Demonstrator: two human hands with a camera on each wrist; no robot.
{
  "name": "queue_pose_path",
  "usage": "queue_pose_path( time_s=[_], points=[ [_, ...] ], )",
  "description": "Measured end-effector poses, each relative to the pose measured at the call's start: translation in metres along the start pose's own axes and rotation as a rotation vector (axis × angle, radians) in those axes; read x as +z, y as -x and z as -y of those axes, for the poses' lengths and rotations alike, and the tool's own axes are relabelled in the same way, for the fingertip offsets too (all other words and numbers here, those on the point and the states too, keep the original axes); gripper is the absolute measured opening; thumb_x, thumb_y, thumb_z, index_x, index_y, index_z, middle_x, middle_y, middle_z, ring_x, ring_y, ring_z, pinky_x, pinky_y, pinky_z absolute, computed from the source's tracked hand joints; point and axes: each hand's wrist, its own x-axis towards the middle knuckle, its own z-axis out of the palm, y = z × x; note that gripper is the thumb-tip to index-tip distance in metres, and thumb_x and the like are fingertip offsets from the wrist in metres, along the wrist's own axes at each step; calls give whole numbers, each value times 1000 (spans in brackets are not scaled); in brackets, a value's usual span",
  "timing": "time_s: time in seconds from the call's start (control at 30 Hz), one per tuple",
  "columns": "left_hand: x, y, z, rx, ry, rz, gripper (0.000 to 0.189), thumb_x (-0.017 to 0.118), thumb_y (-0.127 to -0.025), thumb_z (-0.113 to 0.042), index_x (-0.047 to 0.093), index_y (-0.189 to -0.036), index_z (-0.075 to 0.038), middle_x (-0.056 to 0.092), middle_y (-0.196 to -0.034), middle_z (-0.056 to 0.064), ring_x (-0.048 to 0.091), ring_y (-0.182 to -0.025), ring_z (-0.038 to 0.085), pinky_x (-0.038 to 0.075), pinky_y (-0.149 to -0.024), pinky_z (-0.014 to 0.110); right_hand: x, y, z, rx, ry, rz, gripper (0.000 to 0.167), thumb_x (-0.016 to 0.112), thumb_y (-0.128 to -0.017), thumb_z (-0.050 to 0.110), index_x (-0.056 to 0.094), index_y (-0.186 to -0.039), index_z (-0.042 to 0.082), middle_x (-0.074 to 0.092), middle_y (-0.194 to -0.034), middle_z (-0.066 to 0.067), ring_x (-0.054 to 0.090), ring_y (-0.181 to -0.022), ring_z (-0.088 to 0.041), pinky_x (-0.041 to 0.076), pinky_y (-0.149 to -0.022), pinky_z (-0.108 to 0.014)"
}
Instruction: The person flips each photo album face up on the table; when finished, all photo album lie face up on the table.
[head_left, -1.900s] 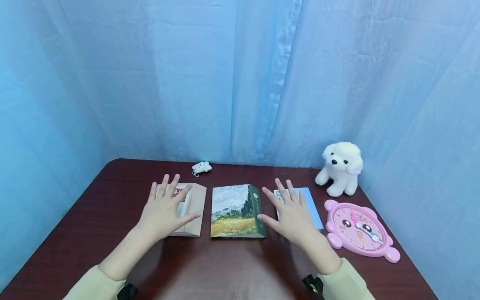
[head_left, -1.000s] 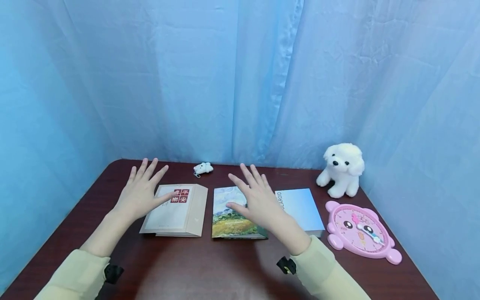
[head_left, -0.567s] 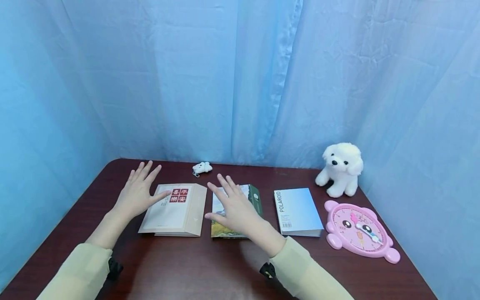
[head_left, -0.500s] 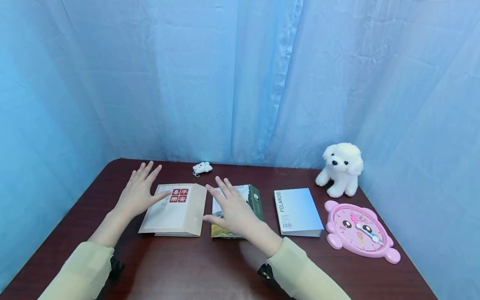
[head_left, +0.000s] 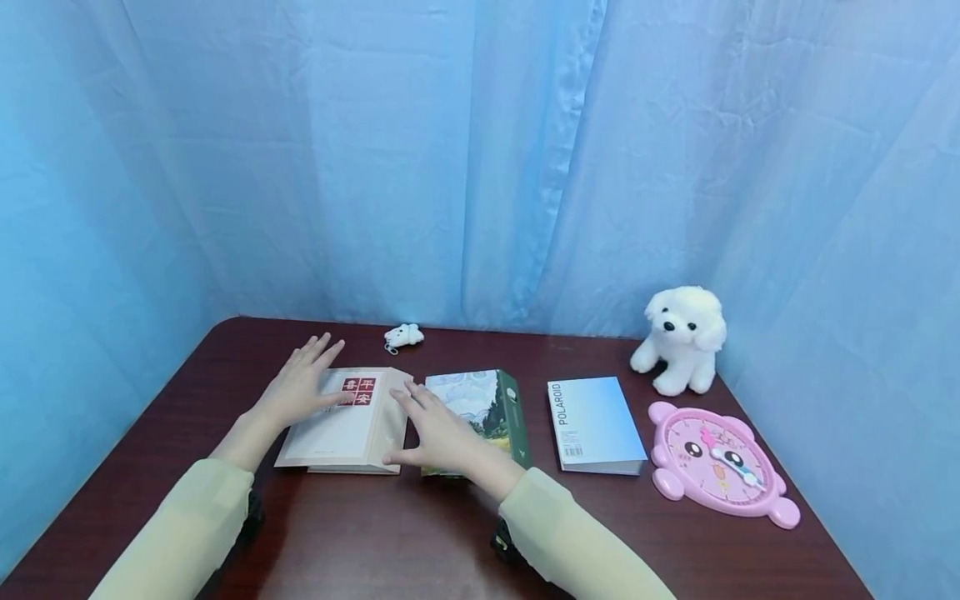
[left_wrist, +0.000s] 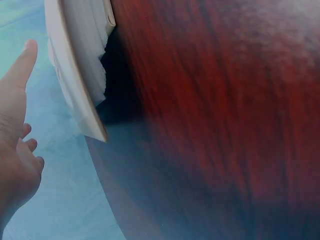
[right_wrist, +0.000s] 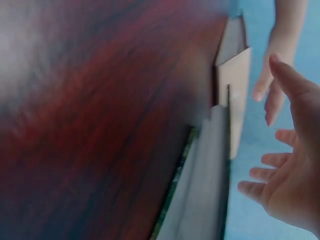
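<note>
In the head view my left hand [head_left: 295, 392] hovers over the left side of a cream book [head_left: 330, 437] with red square characters on its cover. Its fingers are spread and hold nothing. My right hand [head_left: 442, 433] reaches leftward over a photo album [head_left: 491, 400] with a painted landscape cover and green spine, its fingertips near the cream book's right edge. Thumb and fingers stand apart, with nothing between them. The left wrist view shows the cream book's page edges [left_wrist: 90, 45] beside the left thumb. In the right wrist view the album [right_wrist: 205, 175] lies below the right hand [right_wrist: 295, 165].
A blue and white album marked POLAROID [head_left: 597, 423] lies to the right. Farther right are a pink toy clock [head_left: 720, 462] and a white plush dog [head_left: 681, 337]. A small white plush keychain [head_left: 405, 335] sits at the back of the dark table [head_left: 360, 542], before blue curtains.
My right hand has travelled left from over the POLAROID album, across the landscape album, toward the cream book. My left hand went left off the cream book, then came back slightly right and lower.
</note>
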Motion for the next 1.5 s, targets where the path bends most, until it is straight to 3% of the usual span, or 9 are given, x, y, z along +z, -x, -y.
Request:
queue_pose_path(
  time_s=[0.17, 0.37, 0.7, 0.8, 1.17, 1.5],
  points=[
    [7, -7, -2, 41, 25, 57, 95, 74, -76, -49, 31, -147, -4, 22, -152, 25, 15, -141, 43, 15, -112, 57, 7, -8, -3, -1, 52, 81, 96, 68, -75, 62, 27, -150, 18, 24, -155, -10, 31, -139, -25, 40, -103, -42],
    [13, -12, 0, 21, 36, 113, 92, 72, -77, -51, 34, -146, -5, 31, -148, 24, 27, -136, 43, 25, -106, 62, 17, -14, -8, -26, 134, 142, 98, 66, -73, 66, 28, -149, 16, 28, -154, -9, 34, -138, -24, 35, -108, -37],
    [12, -18, 3, -5, 97, 177, 84, 73, -76, -52, 46, -139, -4, 48, -135, 24, 41, -123, 40, 33, -99, 62, 21, -20, -10, -51, 197, 170, 102, 70, -71, 65, 26, -150, 18, 27, -153, -9, 34, -137, -24, 26, -113, -39],
    [10, -21, 2, -10, 111, 192, 81, 75, -75, -50, 50, -136, -3, 50, -133, 23, 43, -120, 40, 36, -97, 59, 20, -20, -10, -54, 200, 164, 101, 71, -71, 64, 28, -149, 18, 29, -152, -8, 36, -136, -23, 29, -112, -38],
    [5, -27, -2, -52, 193, 230, 76, 78, -75, -44, 52, -134, -3, 51, -131, 23, 48, -118, 39, 41, -94, 54, 22, -22, -16, -90, 123, 107, 99, 75, -68, 58, 32, -147, 18, 32, -151, -5, 40, -132, -21, 34, -108, -36],
    [-4, -29, 0, -14, 289, 245, 73, 74, -79, -43, 51, -134, -2, 55, -123, 22, 52, -111, 35, 45, -89, 50, 12, -18, -17, -122, -60, 5, 92, 79, -68, 50, 38, -142, 11, 32, -149, -8, 39, -133, -19, 40, -102, -30]
  ],
)
